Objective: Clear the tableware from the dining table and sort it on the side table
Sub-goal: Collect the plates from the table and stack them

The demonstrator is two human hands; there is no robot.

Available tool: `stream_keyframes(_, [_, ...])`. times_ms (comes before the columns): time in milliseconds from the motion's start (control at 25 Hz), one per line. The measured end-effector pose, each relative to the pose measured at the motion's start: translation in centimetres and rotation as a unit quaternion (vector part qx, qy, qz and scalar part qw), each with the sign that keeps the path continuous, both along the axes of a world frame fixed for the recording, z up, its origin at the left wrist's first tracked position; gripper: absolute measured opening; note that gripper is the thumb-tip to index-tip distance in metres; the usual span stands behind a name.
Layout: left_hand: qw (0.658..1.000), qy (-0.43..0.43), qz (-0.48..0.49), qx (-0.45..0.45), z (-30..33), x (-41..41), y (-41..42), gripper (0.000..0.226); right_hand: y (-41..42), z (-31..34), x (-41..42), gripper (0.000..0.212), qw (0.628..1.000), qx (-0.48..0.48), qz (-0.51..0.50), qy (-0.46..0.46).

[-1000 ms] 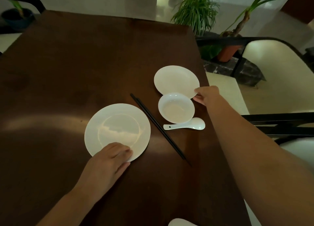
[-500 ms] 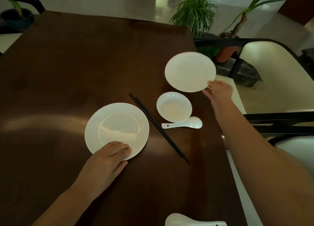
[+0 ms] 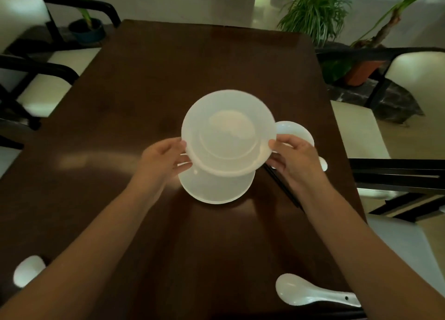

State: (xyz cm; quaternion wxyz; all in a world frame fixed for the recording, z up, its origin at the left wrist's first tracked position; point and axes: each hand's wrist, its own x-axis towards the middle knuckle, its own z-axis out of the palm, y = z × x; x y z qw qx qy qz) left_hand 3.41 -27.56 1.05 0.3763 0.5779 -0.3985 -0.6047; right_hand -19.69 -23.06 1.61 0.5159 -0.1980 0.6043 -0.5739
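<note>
My right hand (image 3: 293, 158) grips the right rim of a small white plate (image 3: 227, 132), which hovers, slightly blurred, over the middle of the dark dining table (image 3: 144, 79). Just beneath it lies a larger white plate (image 3: 216, 191), mostly covered. My left hand (image 3: 163, 158) pinches that lower plate at its left rim, thumb on top and fingers underneath. Behind my right hand stand a white bowl (image 3: 297, 130) and a partly hidden white spoon (image 3: 323, 163). Black chopsticks (image 3: 283, 189) run under my right wrist.
Another white spoon (image 3: 313, 293) lies near the table's front right edge, and a white spoon end (image 3: 27, 270) shows at the front left. Chairs with cream seats (image 3: 45, 91) (image 3: 416, 79) flank the table. Potted plants (image 3: 315, 9) stand beyond the far edge.
My right hand has carried the small plate from the right of the bowl leftward over the large plate. My left hand has shifted from the large plate's near rim to its left rim.
</note>
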Motion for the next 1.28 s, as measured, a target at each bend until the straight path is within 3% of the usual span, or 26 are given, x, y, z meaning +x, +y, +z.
stream_keyframes(120, [0.993, -0.116, -0.011, -0.017, -1.1, 1.2, 0.1, 0.025, 0.6, -2.1, 2.0, 0.008, 0.998, 0.058, 0.025, 0.022])
stream_keyframes(280, [0.975, -0.216, -0.055, 0.008, -3.5, 1.7, 0.0, 0.03, 0.7, -4.4, 2.7, 0.007, 0.973, 0.157, 0.059, 0.161])
stream_keyframes(480, [0.944, -0.306, -0.072, -0.099, -4.1, 1.5, 0.0, 0.024, 0.7, -5.1, 2.9, 0.01, 0.906, 0.141, 0.112, 0.382])
stream_keyframes(600, [0.909, -0.38, -0.123, -0.124, -4.5, 1.6, 0.5, 0.025, 0.9, -5.3, 3.2, 0.012, 0.88, 0.135, 0.132, 0.436])
stream_keyframes(800, [0.909, -0.387, -0.117, -0.103, -4.9, 1.5, 0.5, 0.032, 1.2, -5.7, 3.4, 0.014, 0.847, 0.122, 0.139, 0.499])
stream_keyframes(1040, [0.93, -0.347, -0.095, -0.071, -5.3, 1.5, -0.2, 0.038, 1.3, -6.7, 2.8, 0.021, 0.858, 0.115, 0.129, 0.484])
stream_keyframes(1160, [0.975, -0.214, -0.046, 0.026, -5.5, 1.5, -0.7, 0.034, 1.1, -6.9, 2.5, 0.043, 0.906, 0.136, 0.117, 0.383])
stream_keyframes(1280, [0.986, -0.123, -0.026, 0.109, -5.3, 1.6, -1.0, 0.011, 0.6, -7.1, 2.5, 0.042, 0.953, 0.16, 0.091, 0.239])
